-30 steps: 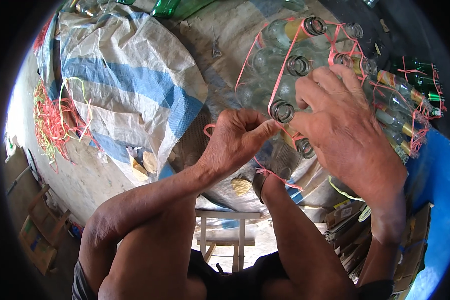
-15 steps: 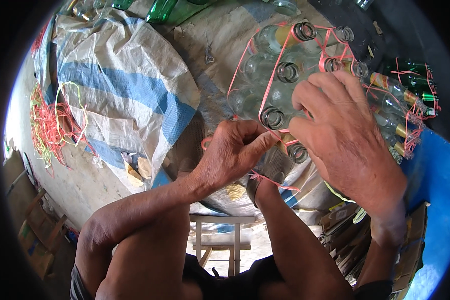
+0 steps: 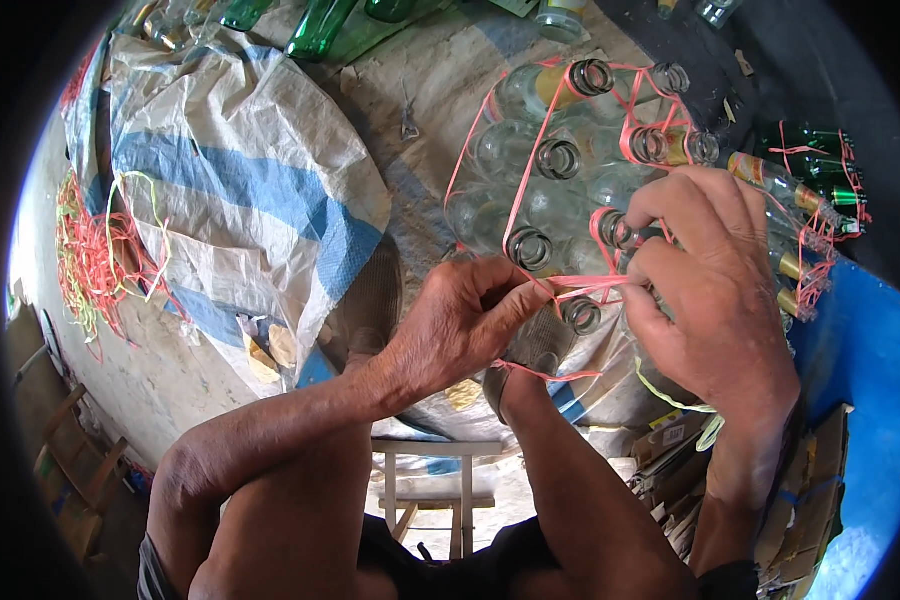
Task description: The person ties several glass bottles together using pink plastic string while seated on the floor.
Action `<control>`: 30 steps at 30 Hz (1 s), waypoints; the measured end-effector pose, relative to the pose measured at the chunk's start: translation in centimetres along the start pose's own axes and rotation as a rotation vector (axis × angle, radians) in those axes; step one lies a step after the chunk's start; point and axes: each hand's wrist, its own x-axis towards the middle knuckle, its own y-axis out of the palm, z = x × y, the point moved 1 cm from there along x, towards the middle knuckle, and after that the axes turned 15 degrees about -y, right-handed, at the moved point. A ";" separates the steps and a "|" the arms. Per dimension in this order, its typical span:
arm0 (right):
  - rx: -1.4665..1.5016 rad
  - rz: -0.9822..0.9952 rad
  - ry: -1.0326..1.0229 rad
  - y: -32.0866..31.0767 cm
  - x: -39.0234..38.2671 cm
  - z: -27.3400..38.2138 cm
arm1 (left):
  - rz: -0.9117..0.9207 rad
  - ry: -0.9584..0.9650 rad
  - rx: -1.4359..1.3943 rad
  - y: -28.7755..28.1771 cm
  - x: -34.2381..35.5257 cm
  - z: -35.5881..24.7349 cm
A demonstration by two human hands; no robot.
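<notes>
Two hands pinch one pink plastic string (image 3: 580, 283), stretched crosswise just above the nearest bottle neck (image 3: 581, 315): your left hand (image 3: 460, 325) from its left, your right hand (image 3: 715, 290) from its right.

Dusty yard floor in bright daylight

A white and blue woven sack (image 3: 240, 190) sprawls over the pale concrete floor (image 3: 120, 390); a tangle of red and yellow string (image 3: 95, 260) lies far left, green bottles (image 3: 315, 25) lie beyond, a blue sheet (image 3: 860, 370) right, a small wooden stool (image 3: 435, 490) near.
</notes>
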 end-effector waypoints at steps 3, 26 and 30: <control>-0.027 -0.009 0.029 -0.9 -0.3 -0.3 | 0.015 0.005 0.004 0.1 0.0 -0.6; 0.223 -0.176 0.127 1.5 -0.3 -2.9 | 0.048 -0.049 0.006 0.0 -0.4 -0.3; 0.197 -0.164 0.114 1.8 -0.6 -3.3 | 0.071 -0.041 0.047 0.1 -0.2 -0.7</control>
